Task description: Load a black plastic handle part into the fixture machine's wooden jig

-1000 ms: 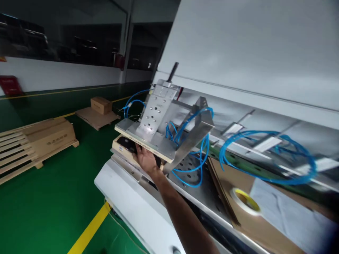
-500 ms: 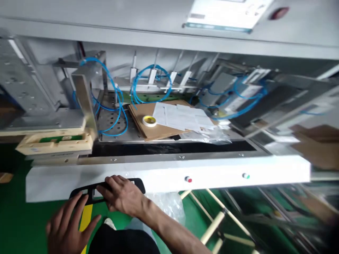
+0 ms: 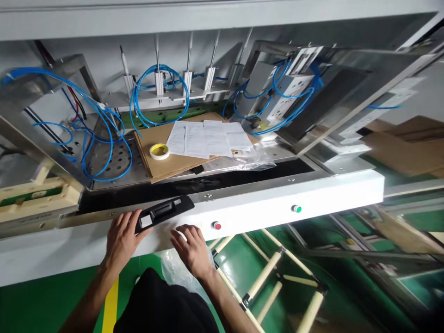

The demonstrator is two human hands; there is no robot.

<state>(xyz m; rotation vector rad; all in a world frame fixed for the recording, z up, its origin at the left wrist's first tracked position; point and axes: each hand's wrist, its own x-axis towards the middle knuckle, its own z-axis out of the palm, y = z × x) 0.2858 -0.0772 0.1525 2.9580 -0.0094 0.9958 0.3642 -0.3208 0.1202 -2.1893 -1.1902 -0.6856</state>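
Observation:
A long black plastic trim panel with a slot-like recess and a cutout near one end is at the white front ledge of the machine. My left hand grips its left end, fingers behind it and thumb along the near side. Just below and to the right of the panel, my right hand has its fingers apart and bent, with nothing in them. A clear plastic bag lies below, partly hidden by my right arm and dark clothing.
Inside the machine lie cardboard sheets, white papers, a tape roll and coiled blue hoses. The ledge carries a red button and a green button. A cream tube frame stands below right.
The panel has moved up and tilted, its right end higher. My left hand has come onto its left end, and my right hand has let go and moved right. The view has shifted right.

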